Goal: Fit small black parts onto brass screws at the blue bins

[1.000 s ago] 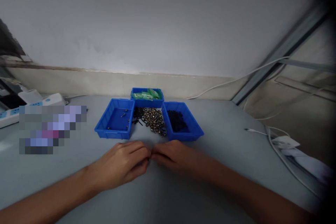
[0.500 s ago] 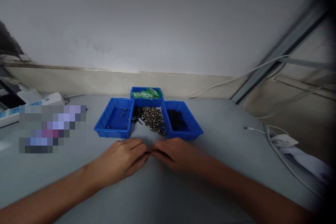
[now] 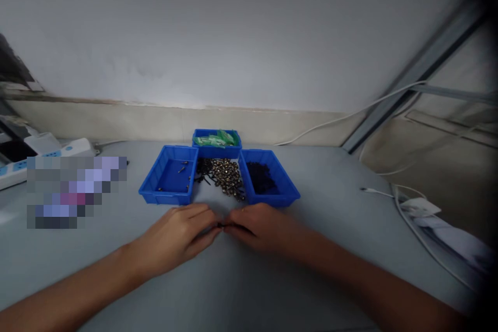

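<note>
The person's two hands met low over the grey tabletop (image 3: pixel 334 233), fingertip to fingertip, in front of three blue bins. Between them showed a small dark piece (image 3: pixel 221 225) (too tiny and shadowed for its shape to be told). The left hand (image 3: pixel 181 236) came in with its back up, thumb and forefinger pinched together on one end of the piece. The right hand (image 3: pixel 260 225) faced it, its thumb and fingertips closed on the other end; how its remaining fingers were curled could not be told.

Just beyond the hands lay a heap of brass-coloured pieces (image 3: pixel 227 174), spread on the table between the side bins. Along its left edge was a patch of loose dark pieces (image 3: pixel 203 167) — some of them thin and stick-like.

The left bin (image 3: pixel 165 198) held a handful of small metallic parts (image 3: pixel 181 169), scattered over its floor. The right bin (image 3: pixel 272 200) contained a mass of black pieces (image 3: pixel 261 177), gathered toward its left side. Behind the heap stood the rear bin (image 3: pixel 220 152), close to the wall (image 3: pixel 233 36), with crumpled green plastic (image 3: pixel 218 139) in it.

Farther out, a white power strip (image 3: pixel 21 168) lay at the far left beside a pixelated patch (image 3: pixel 89 181) — what that covered could not be told. At the right, white cables (image 3: pixel 322 125) trailed near a slanting metal frame (image 3: pixel 408 78).
</note>
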`<state>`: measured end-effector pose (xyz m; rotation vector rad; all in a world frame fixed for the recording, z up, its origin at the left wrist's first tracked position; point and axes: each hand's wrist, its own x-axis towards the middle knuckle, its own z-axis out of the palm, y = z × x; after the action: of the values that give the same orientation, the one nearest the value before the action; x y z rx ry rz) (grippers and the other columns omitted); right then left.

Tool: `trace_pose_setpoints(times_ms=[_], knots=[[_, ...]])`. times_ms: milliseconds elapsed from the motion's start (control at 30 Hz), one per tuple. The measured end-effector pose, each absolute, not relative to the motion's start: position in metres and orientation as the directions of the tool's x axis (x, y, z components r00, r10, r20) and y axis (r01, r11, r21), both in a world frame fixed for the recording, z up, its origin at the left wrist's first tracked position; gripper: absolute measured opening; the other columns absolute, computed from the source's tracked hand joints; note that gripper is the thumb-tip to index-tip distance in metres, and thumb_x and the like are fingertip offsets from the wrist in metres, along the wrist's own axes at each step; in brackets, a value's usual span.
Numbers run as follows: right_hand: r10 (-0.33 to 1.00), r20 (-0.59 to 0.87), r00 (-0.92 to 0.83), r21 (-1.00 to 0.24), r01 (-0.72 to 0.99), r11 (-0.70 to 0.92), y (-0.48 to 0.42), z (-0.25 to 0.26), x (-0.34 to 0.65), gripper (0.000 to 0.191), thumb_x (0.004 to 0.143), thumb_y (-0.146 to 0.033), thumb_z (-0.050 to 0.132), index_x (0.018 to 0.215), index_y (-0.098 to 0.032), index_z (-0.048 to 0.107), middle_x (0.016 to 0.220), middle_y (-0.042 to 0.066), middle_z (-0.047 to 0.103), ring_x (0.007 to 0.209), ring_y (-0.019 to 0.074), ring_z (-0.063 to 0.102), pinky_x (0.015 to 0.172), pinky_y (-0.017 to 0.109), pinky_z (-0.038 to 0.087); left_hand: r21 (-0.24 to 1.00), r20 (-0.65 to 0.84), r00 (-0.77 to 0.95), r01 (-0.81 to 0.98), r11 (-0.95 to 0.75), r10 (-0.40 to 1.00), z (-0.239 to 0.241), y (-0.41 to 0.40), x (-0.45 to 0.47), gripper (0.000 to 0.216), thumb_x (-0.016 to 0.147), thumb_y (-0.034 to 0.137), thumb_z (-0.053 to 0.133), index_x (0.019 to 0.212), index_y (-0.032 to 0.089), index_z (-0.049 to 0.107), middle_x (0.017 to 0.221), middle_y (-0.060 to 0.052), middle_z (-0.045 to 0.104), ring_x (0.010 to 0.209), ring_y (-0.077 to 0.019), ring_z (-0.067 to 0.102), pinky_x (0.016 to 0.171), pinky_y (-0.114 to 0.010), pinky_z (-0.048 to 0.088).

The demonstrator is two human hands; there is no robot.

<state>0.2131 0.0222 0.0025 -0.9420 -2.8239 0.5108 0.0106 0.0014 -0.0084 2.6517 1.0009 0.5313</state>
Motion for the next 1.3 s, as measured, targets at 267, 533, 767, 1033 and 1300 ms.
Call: trace_pose_setpoints(times_ms=[267, 533, 767, 1033, 1300], knots=[[0.583, 0.027, -0.812, -0.337, 0.542, 0.77, 0.0222, -0.0054, 0.2133, 0.021, 0.086, -0.025, 0.039, 0.082, -0.016, 0.058, 0.073, 0.002, 0.061, 0.064, 0.0123, 0.056, 0.059, 0.023, 0.039, 0.392, 0.288, 0.739, 0.49, -0.779, 0.61, -0.006, -0.0004, 0.0102, 0.021, 0.09, 0.024, 0.038, 0.104, 0.019, 0.053, 0.083, -0.002, 0.058, 0.077, -0.0134, 0.055, 0.07, -0.026, 0.045], [0.615, 0.018, -0.788, -0.282, 0.586, 0.76, 0.0209, -0.0001, 0.2129, 0.021, 0.086, -0.026, 0.039, 0.08, -0.017, 0.057, 0.073, 0.002, 0.062, 0.064, 0.0131, 0.057, 0.059, 0.024, 0.04, 0.283, 0.283, 0.728, 0.559, -0.779, 0.625, -0.0065, 0.0029, 0.0104, 0.022, 0.09, 0.025, 0.036, 0.098, 0.017, 0.055, 0.077, -0.003, 0.059, 0.074, -0.015, 0.056, 0.068, -0.028, 0.046], [0.632, 0.05, -0.773, -0.264, 0.6, 0.755, 0.0219, -0.0014, 0.2135, 0.022, 0.087, -0.027, 0.037, 0.084, -0.017, 0.056, 0.078, 0.002, 0.063, 0.07, 0.0133, 0.057, 0.063, 0.024, 0.04, 0.223, 0.227, 0.678, 0.662, -0.715, 0.699, -0.0091, 0.0056, 0.009, 0.022, 0.089, 0.026, 0.037, 0.085, 0.017, 0.057, 0.069, -0.001, 0.057, 0.067, -0.0148, 0.056, 0.059, -0.026, 0.042], [0.602, 0.125, -0.789, -0.188, 0.577, 0.795, 0.0182, -0.0009, 0.2128, 0.024, 0.086, -0.027, 0.036, 0.081, -0.016, 0.057, 0.075, 0.003, 0.063, 0.068, 0.0139, 0.056, 0.062, 0.025, 0.038, 0.197, 0.19, 0.724, 0.633, -0.748, 0.663, -0.0101, 0.0025, 0.0132, 0.018, 0.087, 0.023, 0.041, 0.074, 0.017, 0.051, 0.066, 0.001, 0.055, 0.061, -0.0132, 0.053, 0.057, -0.025, 0.037], [0.568, 0.166, -0.806, -0.196, 0.538, 0.82, 0.0152, 0.0025, 0.2118, 0.024, 0.086, -0.025, 0.036, 0.081, -0.017, 0.058, 0.072, 0.003, 0.063, 0.067, 0.0132, 0.056, 0.062, 0.025, 0.038, 0.274, 0.175, 0.747, 0.588, -0.761, 0.641, -0.0112, -0.0002, 0.0134, 0.018, 0.087, 0.022, 0.038, 0.079, 0.017, 0.054, 0.07, 0.0, 0.057, 0.063, -0.0131, 0.054, 0.057, -0.026, 0.038]])
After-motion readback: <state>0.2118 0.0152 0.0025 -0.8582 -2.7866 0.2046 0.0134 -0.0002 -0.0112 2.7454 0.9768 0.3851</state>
